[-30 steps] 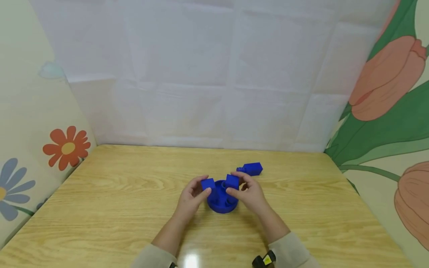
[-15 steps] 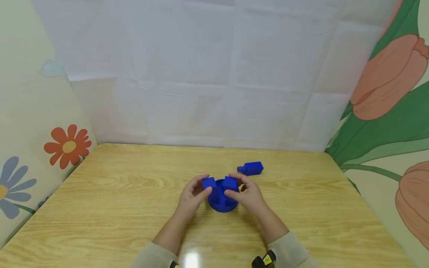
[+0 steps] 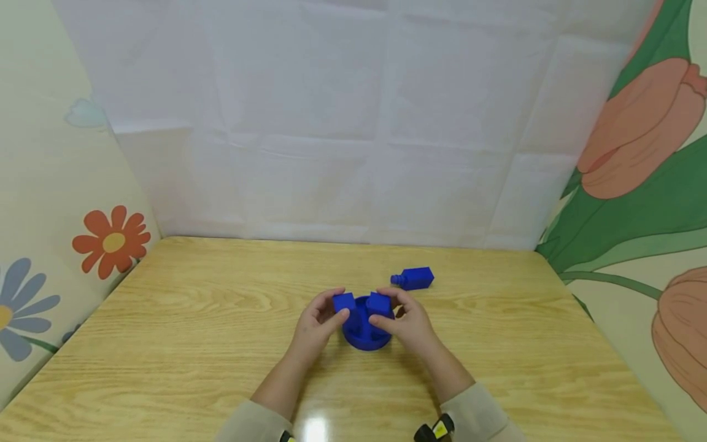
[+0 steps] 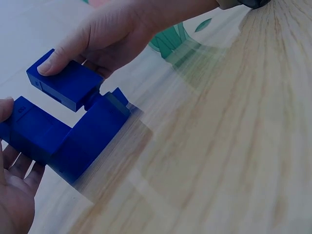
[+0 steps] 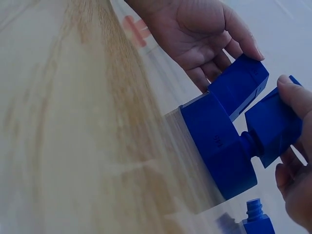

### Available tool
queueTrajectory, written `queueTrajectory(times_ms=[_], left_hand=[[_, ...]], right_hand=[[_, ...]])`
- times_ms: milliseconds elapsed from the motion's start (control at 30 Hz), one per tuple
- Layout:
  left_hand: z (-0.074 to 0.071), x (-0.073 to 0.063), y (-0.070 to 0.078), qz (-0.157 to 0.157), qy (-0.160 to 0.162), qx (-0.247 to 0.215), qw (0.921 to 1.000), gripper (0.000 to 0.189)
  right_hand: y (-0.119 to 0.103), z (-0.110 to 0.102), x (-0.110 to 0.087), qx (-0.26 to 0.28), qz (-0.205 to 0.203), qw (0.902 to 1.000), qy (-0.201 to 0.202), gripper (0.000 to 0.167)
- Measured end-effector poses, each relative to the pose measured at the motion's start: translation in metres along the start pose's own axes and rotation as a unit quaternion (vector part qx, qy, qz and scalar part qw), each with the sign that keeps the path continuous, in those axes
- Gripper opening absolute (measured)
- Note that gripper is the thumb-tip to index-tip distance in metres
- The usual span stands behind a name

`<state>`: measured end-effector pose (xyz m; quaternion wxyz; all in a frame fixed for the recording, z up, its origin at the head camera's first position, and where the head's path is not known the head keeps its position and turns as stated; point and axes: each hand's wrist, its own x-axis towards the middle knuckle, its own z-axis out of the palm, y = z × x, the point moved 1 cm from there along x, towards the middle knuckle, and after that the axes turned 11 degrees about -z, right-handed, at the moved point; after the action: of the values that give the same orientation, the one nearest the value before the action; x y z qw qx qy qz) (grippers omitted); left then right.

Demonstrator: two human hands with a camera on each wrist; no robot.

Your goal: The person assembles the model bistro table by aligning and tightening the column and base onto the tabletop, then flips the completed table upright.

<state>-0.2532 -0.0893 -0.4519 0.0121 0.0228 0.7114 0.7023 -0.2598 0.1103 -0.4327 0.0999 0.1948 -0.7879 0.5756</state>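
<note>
A round, shallow blue base [image 3: 367, 344] stands on the table between the two hands. My left hand [image 3: 312, 324] holds a rectangular blue block [image 3: 344, 301] by its upper end; its lower end is at the left of the base. Between thumb and fingers of my right hand [image 3: 413, 319] is a similar blue block [image 3: 379, 302], over the right of the base. In the right wrist view this block [image 5: 273, 122] tilts, and its narrow ridged neck [image 5: 248, 143] shows at the base's rim. How far the neck sits in the base is hidden.
Another blue block [image 3: 418, 278] with a threaded neck lies on its side behind the right hand. The wooden table [image 3: 210, 325] meets a white sheet [image 3: 309, 123] at the back. Flower-patterned walls [image 3: 635, 245] stand on both sides.
The right hand's block has tipped and shifted slightly left over the base, then stayed nearly still. The left hand and its block look the same.
</note>
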Motion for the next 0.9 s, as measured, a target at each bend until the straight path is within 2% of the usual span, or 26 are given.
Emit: queueTrajectory(times_ms=[133,267,367,633,767,900], left_hand=[[0.0002,-0.0003,0.0001,0.003,0.000,-0.001,1.0000,0.042],[0.0006,-0.0006,0.0002,-0.001,0.001,-0.007,1.0000,0.041],[0.0007,-0.0005,0.0002,-0.004,0.001,-0.009,0.9999,0.042],[0.0001,-0.0008,-0.0001,-0.002,0.000,-0.014,0.9999,0.041],[0.0002,-0.0007,-0.0005,0.000,0.000,-0.016,0.9999,0.041],[0.0004,-0.0007,-0.0005,0.002,-0.001,-0.015,0.9999,0.041]], right_hand=[[-0.0012,-0.0011,-0.0012,-0.004,-0.010,0.9999,-0.010,0.042],[-0.0017,-0.0045,-0.0032,-0.002,-0.048,0.9985,-0.024,0.034],[-0.0018,-0.0068,-0.0039,0.007,-0.059,0.9977,-0.033,0.033],[-0.0010,-0.0057,-0.0017,0.022,-0.046,0.9975,-0.049,0.044],[-0.0011,-0.0036,-0.0009,0.057,-0.029,0.9957,-0.067,0.047],[-0.0005,-0.0026,-0.0009,0.089,-0.003,0.9938,-0.066,0.046]])
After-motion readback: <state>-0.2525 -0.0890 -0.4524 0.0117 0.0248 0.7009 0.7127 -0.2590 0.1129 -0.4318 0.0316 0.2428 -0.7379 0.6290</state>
